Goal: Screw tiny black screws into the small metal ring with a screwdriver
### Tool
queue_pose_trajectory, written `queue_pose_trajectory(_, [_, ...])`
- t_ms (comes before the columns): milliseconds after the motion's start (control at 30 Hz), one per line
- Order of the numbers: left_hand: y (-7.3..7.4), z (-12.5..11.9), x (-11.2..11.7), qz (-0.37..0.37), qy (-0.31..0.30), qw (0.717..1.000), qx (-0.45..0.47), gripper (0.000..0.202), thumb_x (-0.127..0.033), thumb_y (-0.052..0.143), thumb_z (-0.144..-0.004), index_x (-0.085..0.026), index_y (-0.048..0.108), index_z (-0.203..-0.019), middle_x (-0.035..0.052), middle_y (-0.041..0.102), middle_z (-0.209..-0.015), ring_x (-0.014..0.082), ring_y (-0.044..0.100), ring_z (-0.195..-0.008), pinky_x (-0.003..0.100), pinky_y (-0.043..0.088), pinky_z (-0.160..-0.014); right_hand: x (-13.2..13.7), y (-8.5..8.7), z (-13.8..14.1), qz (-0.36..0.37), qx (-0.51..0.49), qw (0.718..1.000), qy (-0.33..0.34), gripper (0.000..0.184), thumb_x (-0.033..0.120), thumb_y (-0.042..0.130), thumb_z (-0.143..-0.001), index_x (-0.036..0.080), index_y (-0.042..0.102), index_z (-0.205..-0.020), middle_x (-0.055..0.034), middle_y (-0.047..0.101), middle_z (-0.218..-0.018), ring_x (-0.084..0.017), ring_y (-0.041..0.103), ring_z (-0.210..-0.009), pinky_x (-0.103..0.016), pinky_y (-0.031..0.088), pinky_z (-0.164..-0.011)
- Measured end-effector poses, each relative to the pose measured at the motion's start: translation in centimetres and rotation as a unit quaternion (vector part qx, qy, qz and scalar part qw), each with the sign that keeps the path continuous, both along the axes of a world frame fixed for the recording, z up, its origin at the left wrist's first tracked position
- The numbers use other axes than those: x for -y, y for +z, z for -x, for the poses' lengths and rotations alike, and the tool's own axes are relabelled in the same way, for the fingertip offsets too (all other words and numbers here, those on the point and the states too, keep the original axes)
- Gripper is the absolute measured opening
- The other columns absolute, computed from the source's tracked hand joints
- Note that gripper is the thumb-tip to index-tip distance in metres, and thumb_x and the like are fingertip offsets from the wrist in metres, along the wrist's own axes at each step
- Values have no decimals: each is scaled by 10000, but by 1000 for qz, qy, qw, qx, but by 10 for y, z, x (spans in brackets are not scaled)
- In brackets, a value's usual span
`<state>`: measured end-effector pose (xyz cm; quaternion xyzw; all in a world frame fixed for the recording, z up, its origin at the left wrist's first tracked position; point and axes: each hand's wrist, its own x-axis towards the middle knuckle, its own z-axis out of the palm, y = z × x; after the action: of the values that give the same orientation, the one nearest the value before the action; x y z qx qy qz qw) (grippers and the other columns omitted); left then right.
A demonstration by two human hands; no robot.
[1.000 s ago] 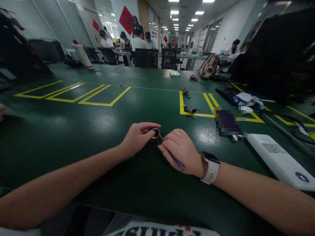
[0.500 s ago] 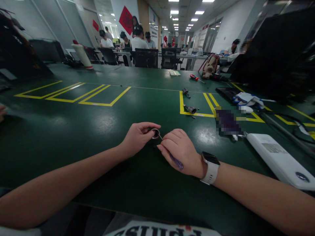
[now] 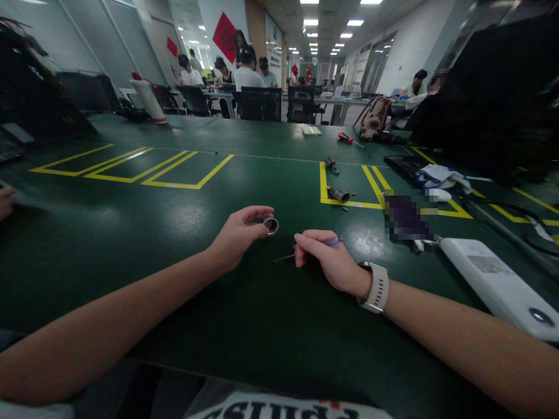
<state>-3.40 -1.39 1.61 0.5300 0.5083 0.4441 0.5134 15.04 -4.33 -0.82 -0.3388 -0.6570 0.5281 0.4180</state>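
Note:
My left hand [image 3: 239, 235] pinches a small round metal part [image 3: 271, 225] between thumb and fingers, lifted a little above the green table [image 3: 131, 244]. My right hand [image 3: 328, 260] grips a thin screwdriver with a purple handle [image 3: 331, 241]. Its metal shaft [image 3: 283, 257] points left and down toward the table, apart from the round part. A white watch sits on my right wrist [image 3: 379, 286].
A white flat device [image 3: 493, 278] lies at the right. Two small metal cylinders [image 3: 337, 194] lie in a yellow-taped box. A red-handled screwdriver [image 3: 347, 138], a bag [image 3: 374, 117] and gloves [image 3: 441, 176] are farther back. Several people sit at far tables. Another person's hand [image 3: 5, 201] shows at the left edge.
My right hand has drawn the screwdriver out of the round part and turned it so the tip points left. My left hand has lifted the part slightly.

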Motion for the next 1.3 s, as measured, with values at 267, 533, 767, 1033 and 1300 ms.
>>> queue_pose_trajectory(267, [-1, 2, 0, 3, -20, 1000, 17, 307, -141, 686, -580, -138, 607, -877, 67, 657, -926, 194, 628, -861, 364, 481, -828, 8, 16, 3, -37, 111, 993, -14, 341, 270, 440, -885, 162, 560, -585, 18, 543, -562, -100, 511, -558, -239, 391, -569])
queue_pose_trajectory(533, [0, 1, 2, 11, -25, 999, 45, 356, -155, 714, -566, -131, 625, -910, 58, 667, -893, 197, 637, -828, 364, 486, -821, 18, 17, 6, -200, 236, 949, -53, 349, 238, 436, -881, 167, 486, -543, 23, 489, -524, -100, 465, -522, -262, 359, -571])
queue_pose_trajectory(767, [1, 0, 4, -8, -32, 999, 38, 302, -144, 702, -590, -127, 627, -881, 67, 672, -931, 192, 633, -852, 343, 498, -797, 21, 10, 5, -350, 179, 915, -89, 253, 217, 400, -903, 166, 518, -685, -15, 533, -649, -126, 489, -632, -289, 390, -642])
queue_pose_trajectory(1033, [0, -2, 10, -38, -67, 997, 5, 249, -116, 665, -628, -142, 654, -875, 51, 696, -894, 163, 645, -810, 312, 513, -779, 20, 11, 5, -382, 190, 900, -91, 161, 208, 421, -896, 163, 541, -799, -54, 587, -781, -155, 520, -740, -324, 427, -710])
queue_pose_trajectory(1300, [5, -4, 16, -57, -85, 994, -29, 249, -161, 657, -644, -142, 665, -892, 48, 718, -872, 177, 669, -817, 322, 535, -796, 21, 11, 5, -391, 224, 888, -86, 166, 218, 436, -895, 147, 557, -806, -61, 598, -818, -155, 527, -773, -317, 418, -727])
